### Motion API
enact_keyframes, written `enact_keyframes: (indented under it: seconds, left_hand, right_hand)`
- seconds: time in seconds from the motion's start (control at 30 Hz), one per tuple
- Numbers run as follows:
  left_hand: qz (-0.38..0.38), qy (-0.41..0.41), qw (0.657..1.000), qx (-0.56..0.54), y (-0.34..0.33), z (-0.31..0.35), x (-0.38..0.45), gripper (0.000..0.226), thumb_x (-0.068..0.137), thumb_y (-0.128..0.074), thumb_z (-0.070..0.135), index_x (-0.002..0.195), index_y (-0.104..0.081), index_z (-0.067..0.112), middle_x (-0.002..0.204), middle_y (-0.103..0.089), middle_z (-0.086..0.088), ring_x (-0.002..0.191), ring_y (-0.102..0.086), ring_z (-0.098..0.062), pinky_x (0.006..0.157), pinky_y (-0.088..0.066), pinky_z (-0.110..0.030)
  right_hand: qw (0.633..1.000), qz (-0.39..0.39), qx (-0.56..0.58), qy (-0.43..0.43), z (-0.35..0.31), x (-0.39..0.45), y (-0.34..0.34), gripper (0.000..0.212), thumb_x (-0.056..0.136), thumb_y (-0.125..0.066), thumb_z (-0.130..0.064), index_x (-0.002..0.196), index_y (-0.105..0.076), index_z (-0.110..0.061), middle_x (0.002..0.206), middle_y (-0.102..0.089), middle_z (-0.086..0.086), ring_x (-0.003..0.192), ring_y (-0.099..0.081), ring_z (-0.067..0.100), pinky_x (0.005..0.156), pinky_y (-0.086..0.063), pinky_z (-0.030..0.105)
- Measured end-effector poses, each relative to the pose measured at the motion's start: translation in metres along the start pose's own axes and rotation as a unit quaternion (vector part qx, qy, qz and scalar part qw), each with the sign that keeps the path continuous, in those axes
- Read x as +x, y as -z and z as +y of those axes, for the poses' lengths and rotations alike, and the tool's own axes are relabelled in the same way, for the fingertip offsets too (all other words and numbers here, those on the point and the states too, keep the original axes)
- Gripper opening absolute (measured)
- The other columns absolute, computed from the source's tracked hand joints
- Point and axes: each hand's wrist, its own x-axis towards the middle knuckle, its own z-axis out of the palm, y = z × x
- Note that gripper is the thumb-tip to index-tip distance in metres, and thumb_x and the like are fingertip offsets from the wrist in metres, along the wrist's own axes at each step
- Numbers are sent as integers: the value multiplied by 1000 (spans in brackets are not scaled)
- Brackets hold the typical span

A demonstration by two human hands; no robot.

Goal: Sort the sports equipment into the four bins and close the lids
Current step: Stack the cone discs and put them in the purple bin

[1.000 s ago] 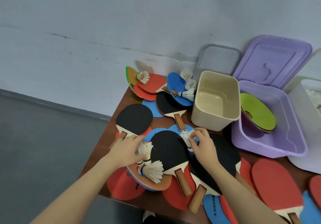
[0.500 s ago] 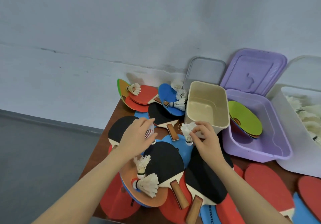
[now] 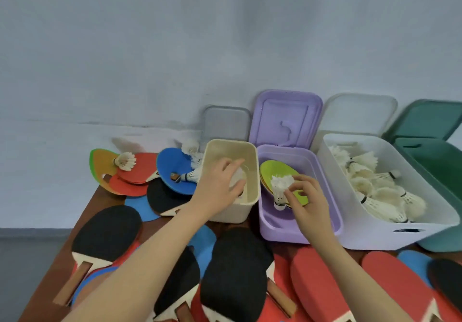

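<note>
My left hand [image 3: 220, 184] grips a white shuttlecock [image 3: 237, 175] over the cream bin [image 3: 251, 204]. My right hand [image 3: 306, 201] pinches another white shuttlecock [image 3: 280, 186] above the purple bin [image 3: 300, 234], which holds green and yellow paddles [image 3: 277, 169]. To the right, the white bin [image 3: 375, 236] holds several shuttlecocks [image 3: 380, 191]. The green bin [image 3: 430, 161] stands at the far right. All four lids are raised against the wall. Black, red and blue paddles [image 3: 235, 271] cover the table in front.
More paddles [image 3: 135, 174] with loose shuttlecocks [image 3: 125, 161] on them lie at the back left of the brown table [image 3: 60, 259]. The table's left edge drops to a grey floor [image 3: 25, 271]. The wall stands right behind the bins.
Both hands have lifted off the paddle pile, each with a shuttlecock, and moved right and back: the left over the cream bin, the right over the purple bin. The view has swung right.
</note>
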Motion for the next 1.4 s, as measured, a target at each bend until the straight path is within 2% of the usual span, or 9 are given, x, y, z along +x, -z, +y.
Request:
enact_keyframes:
  seconds: [0.37,0.5,0.6,0.7,0.8,0.9,1.0,1.13,1.4]
  left_hand:
    - [1,-14,996,-93,-135,154,97,59,83,-39,44,130,-52,10,112,-53,-11,103,-51,-25,91,-41,-33]
    - [9,0,994,-109,-178,195,120,56,85,-41,42,128,-52,9,108,-48,-12,102,-48,-25,92,-37,-27]
    - [21,23,995,-95,-203,211,136,43,87,-56,27,125,-52,7,107,-45,-13,103,-46,-29,92,-41,-36]
    - [41,30,995,-88,-218,216,151,36,86,-61,16,120,-52,7,111,-41,-12,107,-44,-29,93,-40,-35]
    - [45,40,996,-69,-232,208,167,34,85,-62,14,117,-51,6,120,-38,-11,111,-42,-27,95,-35,-29]
    - [-90,6,996,-7,-246,202,177,38,91,-54,20,126,-46,7,135,-39,-11,125,-38,-26,102,-29,-31]
    - [-208,-3,973,94,-254,194,179,50,100,-32,34,144,-27,12,152,-28,-6,141,-19,-21,112,-14,-34]
    - [-257,37,952,165,-255,189,178,53,101,-19,41,148,-14,17,157,-11,1,144,1,-16,116,1,-44]
    - [-241,77,952,171,-248,195,179,54,100,-18,45,149,-15,22,158,-2,-1,144,3,-19,115,4,-45]
  right_hand:
    - [994,90,-40,-44,107,44,170,8,89,-59,-9,86,-53,-14,116,-51,3,104,-50,7,84,-41,22]
    - [989,113,-81,-52,142,59,212,7,90,-56,-5,88,-52,-11,114,-46,1,112,-48,23,88,-38,30]
    - [983,115,-126,-65,168,74,226,3,89,-56,-3,89,-53,-5,120,-47,13,117,-43,25,91,-25,15]
    - [983,105,-129,-82,186,87,228,3,89,-56,-4,91,-53,-5,123,-44,12,119,-39,26,94,-26,20]
    - [982,51,-151,-99,206,98,220,6,92,-53,-11,97,-53,-8,125,-46,7,118,-42,23,89,-37,27]
    - [975,-103,-140,-136,218,102,210,34,95,-49,-24,127,-47,-13,133,-50,2,123,-46,22,95,-40,31]
    - [948,-217,-208,-99,230,100,207,55,98,-39,-38,147,-24,-17,153,-27,-1,140,-24,14,113,-19,32]
    - [894,-295,-324,-90,241,93,210,65,93,-7,-58,150,-4,-28,157,1,-11,143,1,3,114,6,34]
    - [888,-296,-330,-121,229,98,206,61,96,-12,-57,150,-2,-30,158,6,-7,144,6,9,112,16,45]
